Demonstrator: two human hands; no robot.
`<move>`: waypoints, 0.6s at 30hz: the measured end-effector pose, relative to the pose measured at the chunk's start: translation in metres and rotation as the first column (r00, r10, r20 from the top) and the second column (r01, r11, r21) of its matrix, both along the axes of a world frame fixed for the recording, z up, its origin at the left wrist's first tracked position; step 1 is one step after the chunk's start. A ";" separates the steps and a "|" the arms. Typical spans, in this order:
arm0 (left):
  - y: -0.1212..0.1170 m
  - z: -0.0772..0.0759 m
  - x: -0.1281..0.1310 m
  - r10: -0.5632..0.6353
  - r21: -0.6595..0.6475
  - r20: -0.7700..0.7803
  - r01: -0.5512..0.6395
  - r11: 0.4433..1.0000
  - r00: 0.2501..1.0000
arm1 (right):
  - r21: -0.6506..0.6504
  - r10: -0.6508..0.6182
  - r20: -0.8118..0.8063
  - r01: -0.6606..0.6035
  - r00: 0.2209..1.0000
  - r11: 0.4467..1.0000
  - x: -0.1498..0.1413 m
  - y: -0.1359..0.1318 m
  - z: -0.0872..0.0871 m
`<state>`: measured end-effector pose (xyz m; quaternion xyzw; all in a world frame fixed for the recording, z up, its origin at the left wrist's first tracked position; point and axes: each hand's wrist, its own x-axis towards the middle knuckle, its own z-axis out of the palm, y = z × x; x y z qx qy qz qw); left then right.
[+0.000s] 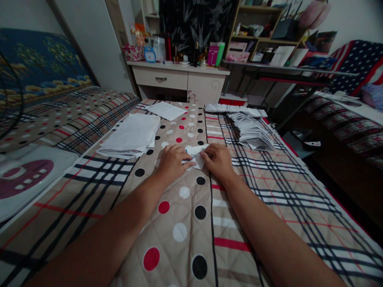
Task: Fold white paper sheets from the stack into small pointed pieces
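Observation:
A small white printed paper (pixel 196 154) lies between my hands on the bedspread, blue print on its face. It looks like a flat paper packet, perhaps folded. My left hand (pixel 175 160) grips its left side, fingers curled and thumb lying along the near edge. On the right edge, my right hand (pixel 220 161) holds it between thumb and bent fingers; the fingertips are partly hidden. To the left sits a stack of white paper sheets (pixel 131 133), with another white sheet (pixel 166 111) behind it. A fanned row of folded white papers (pixel 253 130) is on the right.
More folded papers (pixel 235 109) form a row at the far right of the bedspread (pixel 182 195). A white plastic package with a purple oval (pixel 36 175) lies at the left. Beyond the bed stand a white dresser (pixel 176 77) and a shelved desk (pixel 269 40).

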<state>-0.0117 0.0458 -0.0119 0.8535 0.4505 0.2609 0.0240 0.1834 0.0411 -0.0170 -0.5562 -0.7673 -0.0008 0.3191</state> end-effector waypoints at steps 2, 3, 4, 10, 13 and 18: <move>0.000 -0.001 0.001 0.034 -0.029 0.015 -0.033 0.999 0.999 | -0.011 -0.031 0.000 0.031 1.000 0.999 0.001 0.002 -0.003; 0.001 -0.001 0.000 0.056 -0.042 0.029 -0.054 0.998 0.998 | -0.006 -0.047 -0.008 0.047 0.999 0.999 0.001 0.003 -0.005; 0.002 -0.003 0.000 0.080 -0.055 0.049 -0.078 0.995 0.996 | 0.001 -0.066 -0.023 0.067 0.998 0.998 0.002 0.004 -0.007; 0.013 -0.015 -0.007 0.195 -0.120 0.195 -0.174 0.977 0.961 | -0.069 -0.190 -0.195 0.179 0.962 0.981 0.007 0.013 -0.018; 0.017 -0.019 -0.011 0.203 -0.191 0.217 -0.163 0.968 0.955 | -0.138 -0.173 -0.283 0.138 0.943 0.981 0.009 0.015 -0.021; 0.021 -0.017 -0.013 0.236 -0.180 0.195 -0.202 0.963 0.952 | -0.219 -0.187 -0.425 0.100 0.886 0.971 0.011 0.016 -0.021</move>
